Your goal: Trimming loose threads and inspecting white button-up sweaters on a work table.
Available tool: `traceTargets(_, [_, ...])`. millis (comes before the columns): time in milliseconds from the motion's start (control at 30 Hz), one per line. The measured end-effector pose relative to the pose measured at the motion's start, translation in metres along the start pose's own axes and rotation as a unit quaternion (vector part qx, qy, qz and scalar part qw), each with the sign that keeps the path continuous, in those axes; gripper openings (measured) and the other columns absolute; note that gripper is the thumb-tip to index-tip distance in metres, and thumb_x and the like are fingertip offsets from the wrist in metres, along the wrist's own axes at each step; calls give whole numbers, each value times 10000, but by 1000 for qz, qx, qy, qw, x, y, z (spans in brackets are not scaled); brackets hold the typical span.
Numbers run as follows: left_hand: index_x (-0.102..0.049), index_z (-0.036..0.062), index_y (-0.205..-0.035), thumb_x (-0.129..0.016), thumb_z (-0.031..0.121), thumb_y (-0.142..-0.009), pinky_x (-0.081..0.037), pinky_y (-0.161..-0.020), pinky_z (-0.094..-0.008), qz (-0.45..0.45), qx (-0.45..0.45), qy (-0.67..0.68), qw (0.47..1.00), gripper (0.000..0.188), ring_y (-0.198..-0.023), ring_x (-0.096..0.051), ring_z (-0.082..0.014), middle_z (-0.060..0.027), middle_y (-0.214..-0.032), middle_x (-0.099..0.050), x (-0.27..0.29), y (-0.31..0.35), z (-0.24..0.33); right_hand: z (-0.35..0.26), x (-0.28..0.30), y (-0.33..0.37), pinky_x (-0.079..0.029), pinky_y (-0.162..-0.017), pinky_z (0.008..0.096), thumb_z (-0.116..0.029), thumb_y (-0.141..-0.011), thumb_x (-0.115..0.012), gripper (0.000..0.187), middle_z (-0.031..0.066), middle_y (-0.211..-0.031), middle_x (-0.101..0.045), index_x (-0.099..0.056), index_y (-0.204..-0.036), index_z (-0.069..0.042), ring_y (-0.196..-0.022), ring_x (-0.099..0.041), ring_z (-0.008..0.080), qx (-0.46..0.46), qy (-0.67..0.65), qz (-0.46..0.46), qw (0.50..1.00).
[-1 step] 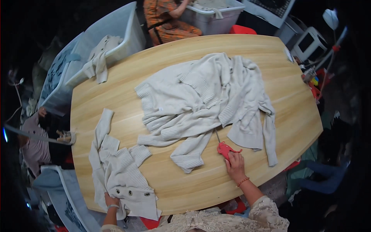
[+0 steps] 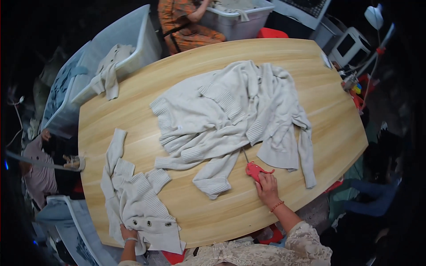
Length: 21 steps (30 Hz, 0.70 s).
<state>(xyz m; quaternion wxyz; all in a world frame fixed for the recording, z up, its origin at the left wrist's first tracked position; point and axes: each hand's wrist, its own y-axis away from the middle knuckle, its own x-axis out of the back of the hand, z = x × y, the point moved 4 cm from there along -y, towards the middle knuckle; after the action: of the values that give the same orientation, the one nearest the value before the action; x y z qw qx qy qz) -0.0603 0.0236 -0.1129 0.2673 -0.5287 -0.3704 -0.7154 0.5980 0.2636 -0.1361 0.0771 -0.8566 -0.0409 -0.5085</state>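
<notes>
At the table's near left lies a cream knitted cardigan with dark buttons along its edge. My left hand is closed on the cardigan's near edge, its fingertips partly hidden by the knit. Right of the middle, my right hand grips the rear of a red tool with a curved lever and a thin metal shaft. I cannot tell the tool's exact kind. The shaft's tip reaches the edge of a heap of cream knitwear, with ribbed cuffs and sleeves spread over the middle.
The wooden table has a curved rim. Plastic tubs with garments stand off its far left, another tub near left. A person in orange patterned clothes sits beyond the table; another in pink is at left. A lamp rises at right.
The whole view has shifted slightly, so things sit a little further left. Both hands keep their holds, and the garments lie as before.
</notes>
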Motion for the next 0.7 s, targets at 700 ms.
traceTargets(700, [-660,47,-1182,-740,221,-725,-521,-862,-345,-496,35,121,859,496,-954,-656,-219,-80,-1083,-690,90,-46,220,22,1,-6,-415,-800,466,-157,-831,-671,407,152,-977,-553,-554,-1200,-31,-916,-530,342,-13,-1,12,1000])
